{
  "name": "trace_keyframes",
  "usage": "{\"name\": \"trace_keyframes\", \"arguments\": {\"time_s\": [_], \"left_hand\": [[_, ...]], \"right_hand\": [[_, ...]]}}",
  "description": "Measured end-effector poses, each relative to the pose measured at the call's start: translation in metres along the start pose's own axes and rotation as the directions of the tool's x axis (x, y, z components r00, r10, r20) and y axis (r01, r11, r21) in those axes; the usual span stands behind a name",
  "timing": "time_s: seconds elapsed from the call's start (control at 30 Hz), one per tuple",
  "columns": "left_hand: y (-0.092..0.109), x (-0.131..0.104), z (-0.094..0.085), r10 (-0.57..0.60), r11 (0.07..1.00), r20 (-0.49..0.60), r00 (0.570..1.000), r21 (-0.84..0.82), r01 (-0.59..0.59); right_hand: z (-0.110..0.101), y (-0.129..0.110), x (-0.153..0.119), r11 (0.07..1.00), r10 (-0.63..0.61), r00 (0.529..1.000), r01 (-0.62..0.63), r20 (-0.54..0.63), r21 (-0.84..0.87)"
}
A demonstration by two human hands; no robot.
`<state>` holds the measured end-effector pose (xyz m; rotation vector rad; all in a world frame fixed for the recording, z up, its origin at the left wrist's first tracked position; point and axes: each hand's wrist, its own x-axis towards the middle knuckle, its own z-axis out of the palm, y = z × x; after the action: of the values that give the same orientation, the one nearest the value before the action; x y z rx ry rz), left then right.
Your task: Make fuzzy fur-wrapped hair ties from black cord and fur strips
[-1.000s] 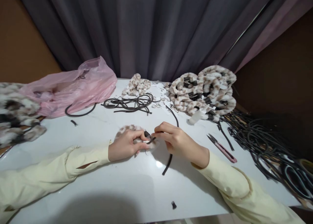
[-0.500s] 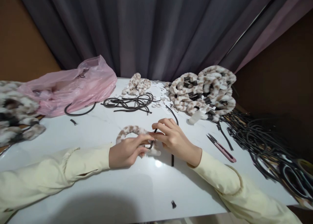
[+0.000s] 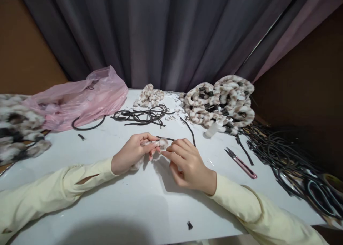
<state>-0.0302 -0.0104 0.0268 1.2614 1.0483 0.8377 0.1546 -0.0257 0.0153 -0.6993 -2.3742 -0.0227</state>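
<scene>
My left hand (image 3: 135,153) is closed around a white-and-brown furry tube (image 3: 163,143), its fluffy end poking out past the thumb. More of the fur hangs below the palm. Close by on the right, my right hand (image 3: 189,163) has its fingers pinched near that end; what sits between the fingertips is too small to make out. A thin black cord (image 3: 168,139) shows behind the furry end, partly hidden by the hands. Another black cord (image 3: 189,129) lies on the white table (image 3: 120,202) beyond the right hand.
Furry rings (image 3: 219,102) are piled at the back right, with a small white bottle (image 3: 213,129) before them. Thread snips (image 3: 241,163) and tangled black cords (image 3: 281,159) lie right. A pink plastic bag (image 3: 88,98), loose cords (image 3: 144,114) and metal rings (image 3: 171,117) occupy the back.
The furry tube has been lifted off the table into my left hand, which turned palm inward. My right hand has lowered slightly, and its fingers now meet near the tube's end.
</scene>
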Motion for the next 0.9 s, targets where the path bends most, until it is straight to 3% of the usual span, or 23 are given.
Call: {"name": "trace_keyframes", "arguments": {"time_s": [0.13,0.27,0.37,0.5,0.63,0.7,0.77,0.83,0.9], "left_hand": [[0.005,0.003,-0.006,-0.107,0.975,-0.010,0.994,-0.198,0.102],[0.006,0.009,-0.011,-0.243,0.891,0.049,0.969,-0.383,0.243],[0.009,0.011,-0.012,-0.328,0.806,0.086,0.941,-0.493,0.326],[0.012,0.011,-0.013,-0.396,0.717,0.140,0.908,-0.570,0.401],[0.010,0.008,-0.009,-0.395,0.724,0.171,0.902,-0.547,0.421],[0.008,0.005,-0.006,-0.359,0.778,0.167,0.918,-0.491,0.393],[0.006,0.001,-0.003,-0.260,0.879,0.126,0.957,-0.380,0.289],[0.004,-0.004,-0.001,-0.091,0.981,0.072,0.993,-0.166,0.102],[0.000,-0.008,-0.001,0.109,0.983,0.052,0.993,0.144,-0.115]], "right_hand": [[0.005,-0.002,0.001,0.991,0.098,0.990,-0.088,0.102,-0.097],[0.012,-0.003,0.002,0.965,0.241,0.952,-0.214,0.190,-0.151],[0.014,-0.006,0.002,0.934,0.346,0.904,-0.356,0.253,-0.005],[0.013,-0.009,0.005,0.790,0.477,0.822,-0.556,0.310,0.258],[0.017,-0.009,0.007,0.627,0.454,0.797,-0.603,0.398,0.493],[0.020,-0.009,0.009,0.525,0.461,0.787,-0.614,0.410,0.589],[0.021,-0.010,0.011,0.418,0.512,0.748,-0.646,0.421,0.639],[0.020,-0.011,0.013,0.313,0.547,0.702,-0.677,0.456,0.666],[0.016,-0.011,0.014,0.233,0.549,0.676,-0.688,0.491,0.687]]}}
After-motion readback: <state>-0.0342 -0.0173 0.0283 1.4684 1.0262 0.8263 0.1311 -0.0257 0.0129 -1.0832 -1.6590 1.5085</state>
